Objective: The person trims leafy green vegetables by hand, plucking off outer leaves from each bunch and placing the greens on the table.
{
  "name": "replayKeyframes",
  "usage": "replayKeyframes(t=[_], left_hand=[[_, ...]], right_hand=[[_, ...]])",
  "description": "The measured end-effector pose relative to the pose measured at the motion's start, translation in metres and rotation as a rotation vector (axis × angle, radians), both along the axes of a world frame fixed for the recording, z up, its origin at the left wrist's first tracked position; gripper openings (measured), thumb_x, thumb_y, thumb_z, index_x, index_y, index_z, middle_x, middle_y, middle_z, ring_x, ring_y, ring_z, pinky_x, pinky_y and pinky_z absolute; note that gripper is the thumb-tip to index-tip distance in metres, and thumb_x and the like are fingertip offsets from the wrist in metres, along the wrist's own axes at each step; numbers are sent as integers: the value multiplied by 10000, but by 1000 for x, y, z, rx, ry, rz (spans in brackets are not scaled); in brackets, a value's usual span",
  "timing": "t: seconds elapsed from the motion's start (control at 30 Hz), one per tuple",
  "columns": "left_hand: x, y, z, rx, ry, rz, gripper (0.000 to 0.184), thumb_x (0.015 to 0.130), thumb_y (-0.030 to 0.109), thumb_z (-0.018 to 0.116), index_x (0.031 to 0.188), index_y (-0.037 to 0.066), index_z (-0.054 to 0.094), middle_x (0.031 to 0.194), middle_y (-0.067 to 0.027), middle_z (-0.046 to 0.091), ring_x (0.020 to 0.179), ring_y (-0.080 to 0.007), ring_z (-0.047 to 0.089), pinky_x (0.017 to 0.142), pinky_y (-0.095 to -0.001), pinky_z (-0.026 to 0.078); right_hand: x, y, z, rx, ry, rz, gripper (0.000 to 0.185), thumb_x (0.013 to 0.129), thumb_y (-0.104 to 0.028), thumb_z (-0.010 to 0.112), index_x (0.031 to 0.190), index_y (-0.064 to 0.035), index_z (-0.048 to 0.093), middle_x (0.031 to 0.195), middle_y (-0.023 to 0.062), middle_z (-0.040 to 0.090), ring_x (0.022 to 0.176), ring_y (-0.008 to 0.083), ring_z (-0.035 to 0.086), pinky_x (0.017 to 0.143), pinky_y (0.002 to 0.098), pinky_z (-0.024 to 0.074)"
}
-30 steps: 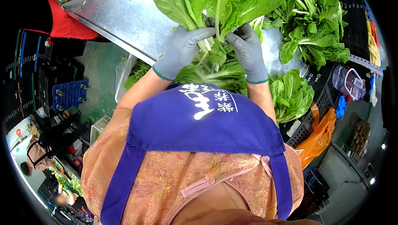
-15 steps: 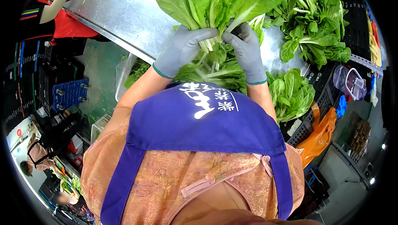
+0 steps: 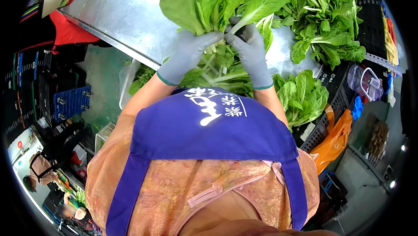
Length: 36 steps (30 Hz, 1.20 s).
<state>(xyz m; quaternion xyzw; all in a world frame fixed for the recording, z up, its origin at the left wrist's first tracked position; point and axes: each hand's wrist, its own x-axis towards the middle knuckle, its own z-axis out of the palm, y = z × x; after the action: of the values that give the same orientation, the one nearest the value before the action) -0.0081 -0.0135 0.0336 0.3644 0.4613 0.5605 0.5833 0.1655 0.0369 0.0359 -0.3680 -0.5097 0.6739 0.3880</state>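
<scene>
My left hand (image 3: 188, 49), in a grey glove, is closed around the stems of a bunch of leafy greens (image 3: 202, 1), its broad leaves pointing away from me. Close beside it, my right hand (image 3: 251, 49), gloved the same way, pinches the pale stalk of a single leaf (image 3: 265, 3) at the right side of the bunch. Below both hands lie more loose greens (image 3: 217, 73), partly hidden by the hands and the apron. A separate head of greens (image 3: 303, 99) sits to the right of my right forearm.
A metal table (image 3: 117, 16) stretches ahead and left. Piled greens (image 3: 326, 18) cover its right side. Black crates (image 3: 333, 90) and an orange bag (image 3: 335, 144) stand at right. A blue wheeled dolly (image 3: 72, 102) is at left; another person (image 3: 41, 168) is in the far lower left.
Both hands and the bunch appear slightly lower and further left. The leaf at the right has tilted, and its stalk sits closer to the right fingers.
</scene>
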Motion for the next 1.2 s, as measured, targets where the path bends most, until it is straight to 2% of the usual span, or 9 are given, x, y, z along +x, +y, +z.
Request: replayKeyframes(t=[0.17, 0.27, 0.47, 0.5, 0.53, 0.7, 0.97, 1.07, 1.2], left_hand=[[5, -5, 4, 26, 75, 61, 282, 857, 61, 727, 1109, -53, 671, 1031, -97, 715, 888, -125, 656, 793, -258, 525], [2, -6, 8, -74, -79, -34, 354, 867, 32, 710, 1206, -12, 619, 1113, -88, 682, 1001, -151, 633, 905, -297, 505], [0, -6, 14, -81, -30, -35, 358, 858, 56, 731, 1190, -18, 620, 1061, -86, 696, 954, -142, 645, 864, -297, 523], [-3, -6, 13, -89, 51, -53, 357, 855, 60, 734, 1184, -19, 621, 1055, -84, 696, 951, -142, 646, 856, -297, 526], [-9, -6, 12, -98, 133, -70, 356, 852, 63, 738, 1178, -20, 622, 1050, -81, 697, 948, -141, 646, 849, -297, 528], [-9, -6, 2, -77, 145, -30, 364, 849, 89, 740, 1172, -29, 620, 1040, -71, 694, 911, -134, 643, 813, -292, 531], [0, -6, 2, 42, 343, -58, 356, 830, 121, 737, 1122, -39, 610, 931, -52, 668, 820, -105, 600, 729, -277, 501], [0, -7, -3, -12, 218, -54, 354, 828, 122, 736, 1118, -31, 606, 914, -43, 654, 802, -103, 591, 726, -283, 499], [-3, -7, 5, -69, 186, -114, 381, 861, 47, 707, 1217, -14, 584, 1051, -67, 660, 913, -136, 619, 819, -292, 516]], right_hand=[[5, -3, -4, 184, -264, 35, 357, 887, -43, 629, 1221, 50, 541, 1065, 121, 673, 954, 156, 634, 833, 309, 513], [3, -6, 12, 170, -391, 94, 281, 881, -85, 620, 1129, 33, 560, 969, 136, 674, 870, 209, 657, 783, 349, 518], [8, -4, 7, 526, -690, 15, 251, 846, -167, 655, 1009, 6, 577, 868, 205, 635, 758, 351, 630, 695, 424, 502], [13, 0, 12, 476, -751, -19, 242, 838, -173, 675, 983, 2, 593, 862, 195, 641, 742, 348, 627, 672, 418, 495], [20, 6, 21, 561, -773, -85, 262, 841, -141, 718, 966, 43, 580, 794, 152, 662, 721, 218, 659, 665, 327, 527], [31, 14, 53, 660, -446, -318, 222, 858, -68, 667, 1077, -28, 657, 914, 105, 688, 790, 207, 669, 706, 315, 524], [7, 35, 46, 800, -752, -47, 330, 811, -112, 678, 1122, -22, 616, 997, 168, 670, 919, 345, 653, 792, 379, 520], [7, 37, 37, 903, -738, -87, 335, 817, -105, 684, 1132, -17, 614, 914, 149, 668, 843, 285, 674, 750, 365, 527], [12, 40, 32, 415, -266, -202, 256, 863, -96, 688, 1088, 4, 618, 792, 93, 646, 700, 160, 618, 641, 300, 503]])
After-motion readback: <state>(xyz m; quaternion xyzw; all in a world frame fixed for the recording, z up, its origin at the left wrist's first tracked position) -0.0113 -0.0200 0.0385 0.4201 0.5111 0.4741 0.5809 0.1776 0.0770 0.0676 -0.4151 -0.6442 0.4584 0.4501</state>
